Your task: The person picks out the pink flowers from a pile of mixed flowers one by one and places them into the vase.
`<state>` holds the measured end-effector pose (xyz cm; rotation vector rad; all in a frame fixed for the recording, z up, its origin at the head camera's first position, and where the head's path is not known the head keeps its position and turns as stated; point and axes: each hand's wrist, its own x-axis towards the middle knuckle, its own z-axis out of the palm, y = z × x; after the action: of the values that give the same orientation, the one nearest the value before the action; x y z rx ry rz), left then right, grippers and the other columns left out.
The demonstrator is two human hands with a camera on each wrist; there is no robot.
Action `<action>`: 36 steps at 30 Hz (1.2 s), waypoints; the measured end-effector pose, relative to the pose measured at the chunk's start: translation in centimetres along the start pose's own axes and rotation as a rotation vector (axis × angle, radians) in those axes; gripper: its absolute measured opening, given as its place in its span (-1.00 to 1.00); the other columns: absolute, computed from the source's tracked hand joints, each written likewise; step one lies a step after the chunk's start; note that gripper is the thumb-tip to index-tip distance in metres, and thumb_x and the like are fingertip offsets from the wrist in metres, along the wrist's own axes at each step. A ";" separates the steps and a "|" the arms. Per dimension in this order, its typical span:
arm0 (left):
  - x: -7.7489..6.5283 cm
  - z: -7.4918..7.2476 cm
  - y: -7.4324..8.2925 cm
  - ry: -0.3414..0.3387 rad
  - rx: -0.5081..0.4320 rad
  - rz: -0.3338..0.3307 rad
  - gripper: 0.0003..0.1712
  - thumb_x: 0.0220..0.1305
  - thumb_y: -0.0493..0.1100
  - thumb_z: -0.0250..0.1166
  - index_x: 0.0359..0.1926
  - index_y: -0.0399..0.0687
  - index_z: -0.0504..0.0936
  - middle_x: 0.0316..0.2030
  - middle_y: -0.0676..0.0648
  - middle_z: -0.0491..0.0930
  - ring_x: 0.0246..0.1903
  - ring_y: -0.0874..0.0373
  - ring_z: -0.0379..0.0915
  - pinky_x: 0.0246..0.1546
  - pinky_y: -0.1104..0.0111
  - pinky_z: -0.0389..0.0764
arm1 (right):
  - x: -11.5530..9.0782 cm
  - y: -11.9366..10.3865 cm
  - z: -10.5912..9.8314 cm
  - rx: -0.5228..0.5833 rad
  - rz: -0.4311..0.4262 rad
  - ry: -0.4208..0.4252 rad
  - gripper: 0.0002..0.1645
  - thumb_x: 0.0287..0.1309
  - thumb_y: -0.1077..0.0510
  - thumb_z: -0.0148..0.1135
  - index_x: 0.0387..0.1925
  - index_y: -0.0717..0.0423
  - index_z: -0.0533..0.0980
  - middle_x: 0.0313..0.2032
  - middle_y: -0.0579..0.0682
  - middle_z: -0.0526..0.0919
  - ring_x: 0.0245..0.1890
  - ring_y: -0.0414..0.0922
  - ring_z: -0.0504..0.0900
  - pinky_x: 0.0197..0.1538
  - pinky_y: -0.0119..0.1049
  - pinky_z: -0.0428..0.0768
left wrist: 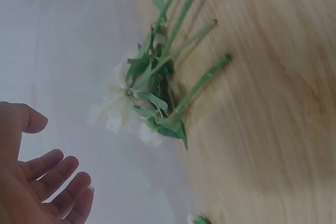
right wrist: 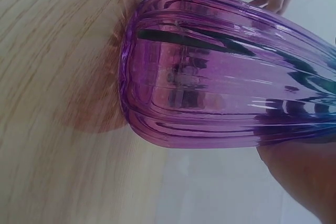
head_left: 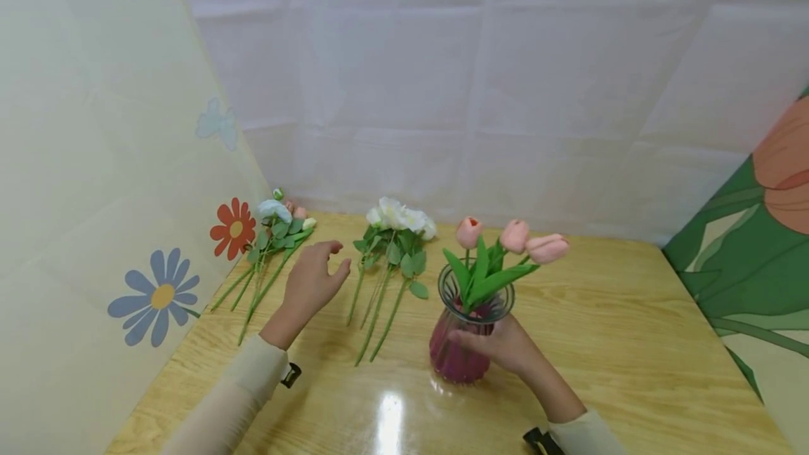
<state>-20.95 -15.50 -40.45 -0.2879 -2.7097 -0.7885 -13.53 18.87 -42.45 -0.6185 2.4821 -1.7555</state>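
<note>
A ribbed glass vase (head_left: 459, 353), purple below and bluish at its flared rim, stands on the table with three pink tulips (head_left: 515, 236) and their green leaves in it. My right hand (head_left: 499, 346) grips the vase around its neck, thumb across the front; in the right wrist view the purple glass (right wrist: 210, 77) fills most of the picture. My left hand (head_left: 314, 278) hovers with loosely bent fingers and nothing in them, between two groups of flowers. Just right of it lie white flowers (head_left: 401, 220) with green stems, seen also as white blooms (left wrist: 118, 111) in the left wrist view.
At the table's left edge lies another group of flowers (head_left: 276, 220), pale blue, pink and yellowish, stems toward the front. A white cloth wall (head_left: 442, 90) closes the back. Printed panels stand at left (head_left: 95, 181) and right (head_left: 752, 286). The wooden table (head_left: 632, 343) reflects light in front.
</note>
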 end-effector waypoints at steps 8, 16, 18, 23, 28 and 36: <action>0.3 -0.2 -2.3 -0.017 0.010 -0.075 -0.49 0.45 0.03 0.23 0.24 -0.20 0.56 0.09 -0.22 0.63 0.02 -0.14 0.59 -0.05 -0.02 0.63 | 0.0 0.1 0.0 -0.004 -0.004 -0.002 -0.03 0.10 0.17 0.51 0.46 0.13 0.21 0.19 0.18 0.57 0.21 0.19 0.55 0.28 0.26 0.40; 0.6 -0.7 -5.3 -0.009 0.003 -0.138 -0.49 0.45 -0.03 0.21 0.21 -0.34 0.55 0.09 -0.33 0.62 0.08 -0.26 0.55 0.06 -0.09 0.57 | 0.0 0.0 -0.1 -0.018 0.003 -0.001 -0.02 0.09 0.15 0.52 0.46 0.13 0.22 0.20 0.20 0.57 0.20 0.21 0.55 0.27 0.28 0.43; 0.6 -0.8 -6.2 -0.004 0.010 -0.163 -0.49 0.45 -0.03 0.21 0.20 -0.35 0.55 0.09 -0.34 0.62 0.08 -0.26 0.55 0.05 -0.09 0.58 | 0.0 0.0 -0.1 -0.018 0.001 -0.003 -0.02 0.08 0.15 0.52 0.46 0.12 0.21 0.20 0.21 0.57 0.20 0.21 0.55 0.27 0.28 0.43; 0.6 -1.2 -8.6 0.000 0.010 -0.223 -0.48 0.45 -0.04 0.17 0.20 -0.40 0.54 0.07 -0.37 0.62 0.07 -0.29 0.56 0.02 -0.11 0.58 | 0.0 0.0 -0.1 -0.016 -0.009 -0.006 -0.03 0.09 0.15 0.52 0.46 0.12 0.22 0.20 0.21 0.56 0.22 0.22 0.54 0.27 0.28 0.43; 0.6 -1.6 -10.4 -0.030 -0.003 -0.323 -0.45 0.47 -0.04 0.11 0.25 -0.40 0.49 0.11 -0.39 0.58 0.09 -0.31 0.52 0.01 -0.14 0.57 | 0.0 0.0 0.0 -0.010 -0.028 -0.010 -0.07 0.10 0.19 0.51 0.43 0.17 0.24 0.19 0.18 0.58 0.21 0.21 0.55 0.27 0.25 0.45; 0.6 -1.9 -12.5 -0.012 0.083 -0.396 -0.44 0.48 -0.08 0.05 0.24 -0.50 0.44 0.10 -0.48 0.51 0.07 -0.40 0.48 0.00 -0.19 0.54 | -0.2 -0.2 0.0 -0.033 -0.014 0.004 -0.06 0.09 0.16 0.52 0.43 0.18 0.24 0.19 0.20 0.58 0.19 0.19 0.57 0.26 0.20 0.48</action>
<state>-24.45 -26.89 -44.84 0.2730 -2.8397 -0.7698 -13.28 18.84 -42.29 -0.6365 2.5209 -1.7252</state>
